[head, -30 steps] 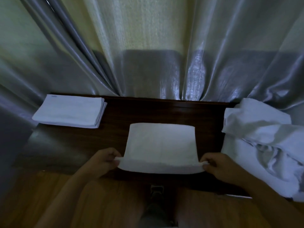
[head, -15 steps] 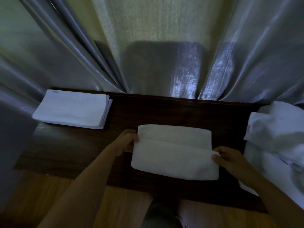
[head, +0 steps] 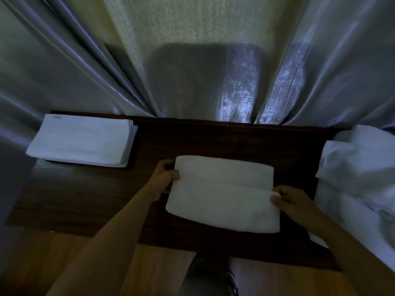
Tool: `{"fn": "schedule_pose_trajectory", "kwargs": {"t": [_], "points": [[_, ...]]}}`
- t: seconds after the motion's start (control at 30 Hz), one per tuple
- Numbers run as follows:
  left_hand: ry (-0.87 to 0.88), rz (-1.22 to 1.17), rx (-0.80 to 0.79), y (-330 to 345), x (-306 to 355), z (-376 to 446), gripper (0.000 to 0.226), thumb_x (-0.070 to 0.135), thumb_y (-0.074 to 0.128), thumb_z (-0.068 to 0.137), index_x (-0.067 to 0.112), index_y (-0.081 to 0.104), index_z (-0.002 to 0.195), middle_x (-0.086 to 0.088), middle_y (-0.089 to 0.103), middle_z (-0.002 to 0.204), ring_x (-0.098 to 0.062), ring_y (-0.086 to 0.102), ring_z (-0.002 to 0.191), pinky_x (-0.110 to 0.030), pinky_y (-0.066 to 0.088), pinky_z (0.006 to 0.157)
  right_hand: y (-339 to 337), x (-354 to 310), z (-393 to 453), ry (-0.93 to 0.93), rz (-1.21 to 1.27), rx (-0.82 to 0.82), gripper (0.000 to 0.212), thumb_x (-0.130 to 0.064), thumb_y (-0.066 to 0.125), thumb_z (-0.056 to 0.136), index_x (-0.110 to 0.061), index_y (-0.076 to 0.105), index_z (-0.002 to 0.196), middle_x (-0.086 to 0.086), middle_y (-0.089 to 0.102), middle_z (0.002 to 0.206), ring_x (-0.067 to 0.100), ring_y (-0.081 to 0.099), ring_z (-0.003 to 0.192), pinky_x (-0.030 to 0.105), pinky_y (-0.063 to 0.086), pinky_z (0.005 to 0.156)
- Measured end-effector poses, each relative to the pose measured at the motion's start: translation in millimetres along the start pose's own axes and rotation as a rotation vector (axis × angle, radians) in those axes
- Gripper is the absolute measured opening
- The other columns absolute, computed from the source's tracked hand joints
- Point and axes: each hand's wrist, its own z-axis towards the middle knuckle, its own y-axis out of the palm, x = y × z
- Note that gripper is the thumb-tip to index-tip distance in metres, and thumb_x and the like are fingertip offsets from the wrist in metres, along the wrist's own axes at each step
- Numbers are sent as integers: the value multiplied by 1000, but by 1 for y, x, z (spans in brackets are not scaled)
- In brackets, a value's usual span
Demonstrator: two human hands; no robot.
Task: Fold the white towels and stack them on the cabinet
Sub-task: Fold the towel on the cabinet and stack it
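White folded towel [head: 222, 195] lengthwise left-right on cabinet [head: 85, 189], left hand [head: 164, 178] and right hand [head: 292, 199] pinching its ends.

Quick count from my feed: two hands in view, the left hand [head: 163, 179] and the right hand [head: 291, 198], both on one half-folded towel [head: 222, 195] in the middle of the one dark cabinet [head: 85, 189]. One folded stack [head: 82, 142] sits at the far left; I can make out layered edges on its right side, maybe two or three towels, but it's too dim to be sure. One unfolded heap [head: 359, 167] is on the right, and I can't tell how many towels are in it. Curtain panels [head: 331, 71] behind: two, one on each side of the gap.
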Motion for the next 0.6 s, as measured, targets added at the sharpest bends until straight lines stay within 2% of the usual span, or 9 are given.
{"fn": "schedule_pose_trajectory", "kwargs": {"t": [0.1, 0.2, 0.27, 0.33, 0.43, 0.47, 0.6], "points": [[34, 37, 36, -5, -5, -6, 48, 14, 71, 88, 20, 54, 132, -1, 61, 118, -24, 63, 104, -36, 54, 71, -3, -4, -6, -12, -11, 27, 13, -14, 63, 99, -24, 69, 94, -4, 73, 91, -3, 68, 78, 8, 48, 61], [95, 102, -11, -23, -8, -29, 25, 15, 70, 93, 17, 65, 117, -5, 68, 113, -25, 69, 102, -34, 60, 73, -8, -8, -18, -18, -5, 54, 10, -16, 65, 97, -24, 70, 94, -6, 74, 87, 1, 69, 76, 13, 52, 64], [134, 65, -24, -36, -13, -47, 19, 12, 70, 92, 13, 67, 111, -6, 73, 105, -23, 74, 96, -31, 61, 69, -11, -11, -26, -30, 15, 84, 11, -17, 67, 96, -27, 69, 93, -8, 75, 86, 0, 70, 77, 18, 55, 68], [180, 60, -39, -44, -16, -61, 15, 9, 68, 92, 9, 67, 107, -7, 75, 99, -23, 74, 94, -30, 62, 70, -13, -14, -31, -33, 43, 114, 9, -19, 68, 95, -28, 69, 94, -10, 75, 88, -2, 70, 78, 16, 54, 67], [246, 72, -62, -44, -8, -64, 13, 10, 63, 95, 9, 63, 108, -9, 70, 107, -25, 72, 99, -36, 62, 76, -16, -23, -26, -42, 77, 154, 6, -23, 67, 96, -28, 69, 94, -11, 73, 90, -3, 69, 78, 12, 52, 62], [264, 78, -51, -41, -3, -60, 12, 10, 61, 97, 11, 62, 109, -9, 67, 111, -27, 71, 101, -39, 62, 78, -17, -27, -20, -41, 90, 171, 6, -24, 67, 96, -29, 69, 94, -11, 72, 91, -1, 69, 80, 13, 52, 64], [334, 167, 74, -15, 20, -27, 11, 17, 56, 102, 20, 57, 112, -5, 59, 118, -26, 63, 107, -48, 59, 85, -17, -37, 19, 38, 197, 241, 4, -23, 64, 99, -23, 67, 97, -1, 69, 101, 15, 67, 92, 34, 58, 77]]}}
